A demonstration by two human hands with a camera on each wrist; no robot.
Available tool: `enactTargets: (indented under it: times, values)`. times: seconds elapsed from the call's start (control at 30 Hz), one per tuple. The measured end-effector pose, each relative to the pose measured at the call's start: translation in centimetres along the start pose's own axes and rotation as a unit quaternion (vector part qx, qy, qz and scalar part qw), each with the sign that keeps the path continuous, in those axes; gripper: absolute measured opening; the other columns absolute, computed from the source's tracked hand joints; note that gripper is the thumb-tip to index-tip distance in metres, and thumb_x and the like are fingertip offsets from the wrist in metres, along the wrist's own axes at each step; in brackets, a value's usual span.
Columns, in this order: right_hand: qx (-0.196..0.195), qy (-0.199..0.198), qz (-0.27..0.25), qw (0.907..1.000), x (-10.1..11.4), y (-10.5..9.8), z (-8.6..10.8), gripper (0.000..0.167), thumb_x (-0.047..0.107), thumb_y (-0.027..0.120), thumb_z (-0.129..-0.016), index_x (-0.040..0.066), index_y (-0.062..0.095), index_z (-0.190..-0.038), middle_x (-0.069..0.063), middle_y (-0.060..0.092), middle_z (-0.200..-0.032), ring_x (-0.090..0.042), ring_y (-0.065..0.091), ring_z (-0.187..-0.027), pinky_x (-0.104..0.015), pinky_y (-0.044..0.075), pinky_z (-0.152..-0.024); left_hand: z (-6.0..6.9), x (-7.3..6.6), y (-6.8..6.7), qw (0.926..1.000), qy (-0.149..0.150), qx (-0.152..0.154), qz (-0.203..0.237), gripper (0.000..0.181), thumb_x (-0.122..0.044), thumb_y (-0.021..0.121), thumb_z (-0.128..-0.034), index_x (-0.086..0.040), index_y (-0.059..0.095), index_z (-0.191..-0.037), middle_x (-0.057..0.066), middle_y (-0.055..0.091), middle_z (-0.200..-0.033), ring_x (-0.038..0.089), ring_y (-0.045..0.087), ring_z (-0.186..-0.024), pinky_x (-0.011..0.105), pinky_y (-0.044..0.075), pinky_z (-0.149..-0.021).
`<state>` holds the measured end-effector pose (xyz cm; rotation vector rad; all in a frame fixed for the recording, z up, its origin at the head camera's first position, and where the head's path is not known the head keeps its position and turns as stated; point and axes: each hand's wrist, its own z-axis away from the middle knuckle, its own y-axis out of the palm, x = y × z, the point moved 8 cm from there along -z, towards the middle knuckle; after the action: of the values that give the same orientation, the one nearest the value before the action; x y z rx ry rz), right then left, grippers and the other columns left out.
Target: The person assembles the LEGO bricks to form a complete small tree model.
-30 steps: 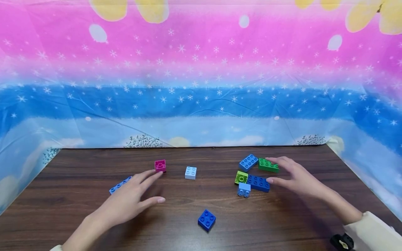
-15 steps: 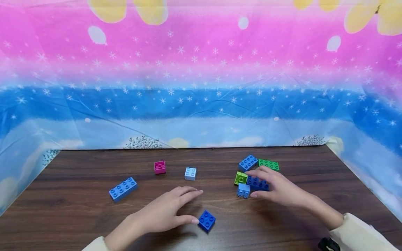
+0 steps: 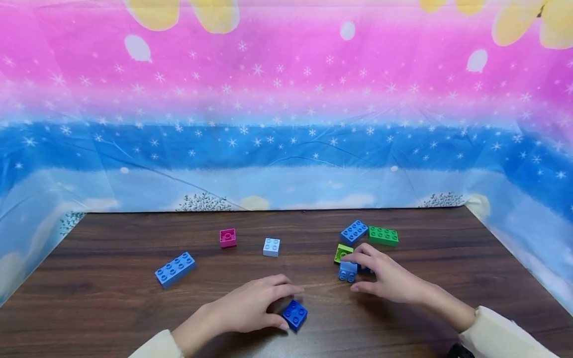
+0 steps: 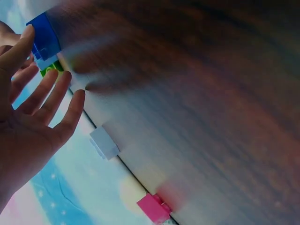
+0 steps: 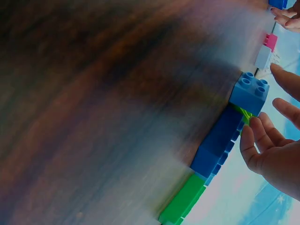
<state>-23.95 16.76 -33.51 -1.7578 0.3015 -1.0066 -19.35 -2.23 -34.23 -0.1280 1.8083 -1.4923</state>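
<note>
The left grip [image 3: 246, 306] is loose, fingers and thumb spread about the dark square [image 3: 295, 314] at the lower middle of the head view, not pinching it; whether the thumb touches it cannot be told. That block sits with a corner toward the frame's lower edge, so closing on corners rather than flat faces could spin it or squirt it across the counter [image 3: 112, 313].

The right grip [image 3: 389, 276] is likewise relaxed and holds nothing, its fingertips close to the tipped block [image 3: 347, 271] right of centre. That one lies on its side, studs facing the lower edge, so an off-centre push would probably roll it. Crowding is another risk: with the lime block [image 3: 343, 252] just above it and the long block [image 5: 215, 140] mostly under the fingers in the head view, a stray finger could shove either.
</note>
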Motion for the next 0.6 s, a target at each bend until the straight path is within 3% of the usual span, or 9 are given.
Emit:
enactTargets:
  times: [0.23, 0.6]
  values:
    - [-0.008, -0.008, 0.004, 0.9999, -0.04, 0.15, -0.13, 0.039, 0.013, 0.069, -0.082, 0.008, 0.057, -0.119, 0.001, 0.044, -0.102, -0.016, 0.047, -0.086, -0.028, 0.043, -0.068, -0.35, 0.07, -0.08, 0.9999, -0.002, 0.006, 0.013, 0.041, -0.025, 0.067, -0.0839, -0.016, 0.057, -0.122, -0.007, 0.054, -0.111, 0.005, 0.05, -0.102, 0.025, 0.042, -0.088]
    - [-0.01, -0.016, 0.002, 0.9998, -0.07, 0.37, -0.22, 0.038, 0.008, 0.068, -0.081, 0.006, 0.059, -0.118, -0.001, 0.045, -0.108, -0.013, 0.05, -0.088, -0.028, 0.047, -0.072, -0.61, 0.16, -0.04, 0.9999, 0.001, 0.007, -0.011, 0.033, -0.023, 0.068, -0.083, -0.014, 0.062, -0.114, -0.008, 0.055, -0.102, 0.004, 0.05, -0.096, 0.024, 0.042, -0.086]
